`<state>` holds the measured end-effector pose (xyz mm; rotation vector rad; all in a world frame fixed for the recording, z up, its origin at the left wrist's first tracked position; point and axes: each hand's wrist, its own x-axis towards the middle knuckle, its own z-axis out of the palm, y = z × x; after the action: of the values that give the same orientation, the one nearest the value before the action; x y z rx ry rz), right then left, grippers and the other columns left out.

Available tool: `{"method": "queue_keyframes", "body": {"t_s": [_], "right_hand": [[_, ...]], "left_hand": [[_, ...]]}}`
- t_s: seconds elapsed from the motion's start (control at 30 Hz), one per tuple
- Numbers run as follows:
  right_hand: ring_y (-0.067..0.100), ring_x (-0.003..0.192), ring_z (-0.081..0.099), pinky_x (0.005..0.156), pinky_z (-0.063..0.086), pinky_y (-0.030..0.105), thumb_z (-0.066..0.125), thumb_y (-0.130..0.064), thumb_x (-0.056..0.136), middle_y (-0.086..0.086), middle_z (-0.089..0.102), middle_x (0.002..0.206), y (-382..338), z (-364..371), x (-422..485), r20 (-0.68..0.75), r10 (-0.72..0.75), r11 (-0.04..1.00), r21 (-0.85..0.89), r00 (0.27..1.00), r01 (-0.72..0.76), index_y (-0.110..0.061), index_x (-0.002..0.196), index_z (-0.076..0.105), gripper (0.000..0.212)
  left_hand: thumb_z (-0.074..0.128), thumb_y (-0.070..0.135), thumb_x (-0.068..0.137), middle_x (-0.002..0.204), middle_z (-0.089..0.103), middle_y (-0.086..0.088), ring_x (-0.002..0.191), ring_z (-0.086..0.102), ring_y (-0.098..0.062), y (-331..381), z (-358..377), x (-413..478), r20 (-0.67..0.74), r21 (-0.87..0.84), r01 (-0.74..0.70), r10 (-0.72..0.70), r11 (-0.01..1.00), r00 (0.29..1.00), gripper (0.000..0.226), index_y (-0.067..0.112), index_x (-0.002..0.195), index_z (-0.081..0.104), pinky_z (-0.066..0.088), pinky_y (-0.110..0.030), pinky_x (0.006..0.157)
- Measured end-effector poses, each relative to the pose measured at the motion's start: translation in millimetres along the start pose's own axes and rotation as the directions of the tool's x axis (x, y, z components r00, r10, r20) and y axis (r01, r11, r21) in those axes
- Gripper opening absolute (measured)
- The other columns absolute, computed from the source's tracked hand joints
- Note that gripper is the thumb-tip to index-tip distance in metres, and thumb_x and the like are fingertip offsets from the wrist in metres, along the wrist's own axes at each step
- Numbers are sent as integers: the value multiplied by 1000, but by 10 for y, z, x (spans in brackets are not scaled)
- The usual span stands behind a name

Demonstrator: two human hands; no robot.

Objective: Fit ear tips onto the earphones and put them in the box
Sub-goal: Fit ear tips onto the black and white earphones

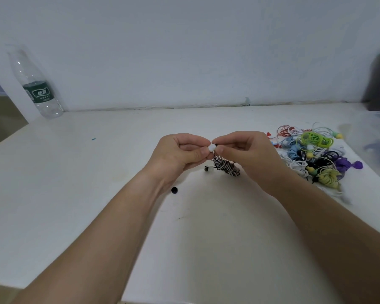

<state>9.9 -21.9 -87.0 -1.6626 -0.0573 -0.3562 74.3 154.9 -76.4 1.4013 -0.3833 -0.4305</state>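
Count, head view: two bare hands, left hand (180, 152) and right hand (246, 154). One white ear tip (212, 148). One black ear tip (174, 190). One black-and-white coiled earphone (225, 166). One heap of mixed-colour earphones (312, 154), number indeterminate. One plastic water bottle (36, 86). One clear plastic box (375, 141).

The earbud itself is hidden behind the fingertips of the right hand (246, 152) — only the white ear tip (211, 148) shows between the two hands. The clear box (375, 145) is cut off by the right edge, its contents blurred. A dark object (378, 82) behind it is also cropped and too dim to identify. In the pile of earphones (314, 154), single sets cannot be told apart. The bottle (34, 84) has a faint, blurred top.
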Motion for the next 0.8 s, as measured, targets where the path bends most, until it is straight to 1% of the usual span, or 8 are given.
{"method": "queue_keyframes", "body": {"t_s": [0.07, 0.13, 0.27, 0.37, 0.43, 0.53, 0.7, 0.8], "right_hand": [[22, 86, 75, 84, 58, 28, 72, 2, 86, 10, 78, 87, -8, 9, -3, -10, -16, 1000, 4, 1000, 16, -10, 93, 76, 15], [16, 79, 74, 79, 57, 24, 72, 3, 85, 6, 78, 82, -24, 30, -4, -23, -45, 999, -17, 999, 45, -12, 91, 76, 16], [2, 67, 67, 65, 47, 14, 74, -2, 85, -9, 76, 72, -27, 79, -6, -72, -138, 968, -220, 988, 119, -21, 86, 75, 19], [8, 69, 67, 64, 49, 22, 76, -7, 84, -13, 75, 73, -32, 79, 4, -78, -181, 944, -293, 980, 151, -28, 85, 75, 21], [16, 74, 69, 70, 55, 32, 76, -6, 84, -10, 75, 76, -47, 69, 9, -52, -197, 933, -315, 979, 171, -27, 85, 76, 22], [22, 74, 69, 76, 56, 42, 76, -5, 83, -6, 75, 78, -64, 55, 14, -2, -227, 912, -351, 974, 212, -24, 87, 77, 20], [24, 76, 70, 78, 57, 45, 76, -2, 83, -3, 76, 78, -57, 33, 26, -10, -224, 922, -326, 975, 208, -23, 87, 76, 22], [17, 76, 72, 82, 59, 45, 74, 0, 85, -5, 76, 75, -8, 80, 6, -67, -167, 964, -222, 984, 148, -23, 87, 75, 23]], "left_hand": [[71, -7, 82, 83, 76, -14, 80, 75, -23, -8, 9, -3, -7, 6, -13, 13, 1000, 1000, 14, 5, 89, 73, 57, -22, 73], [71, -6, 82, 83, 76, -15, 82, 75, -24, -9, 19, -3, -18, 7, -24, 25, 1000, 1000, 13, 5, 89, 73, 57, -24, 75], [72, -6, 81, 81, 75, -15, 79, 75, -23, -8, 38, -3, -48, -8, -19, 19, 1000, 999, 13, 5, 89, 73, 57, -23, 75], [70, -6, 83, 82, 75, -14, 78, 75, -21, 15, 29, -9, -35, -43, 12, -14, 999, 999, 13, 1, 94, 72, 57, -21, 74], [67, -7, 85, 81, 76, -11, 76, 74, -18, 42, 18, -21, -5, -106, 72, -73, 992, 997, 12, 1, 93, 71, 57, -19, 70], [63, -8, 87, 80, 76, -9, 72, 74, -16, 64, 13, -39, 22, -171, 141, -140, 975, 990, 13, 2, 90, 70, 58, -17, 66], [61, -8, 89, 80, 76, -9, 72, 74, -15, 67, 43, -55, 25, -219, 161, -160, 962, 987, 14, 2, 89, 71, 57, -16, 65], [64, -7, 88, 79, 75, -11, 74, 75, -17, 48, 54, -42, -15, -162, 88, -92, 983, 996, 11, 1, 91, 70, 57, -17, 68]]}}
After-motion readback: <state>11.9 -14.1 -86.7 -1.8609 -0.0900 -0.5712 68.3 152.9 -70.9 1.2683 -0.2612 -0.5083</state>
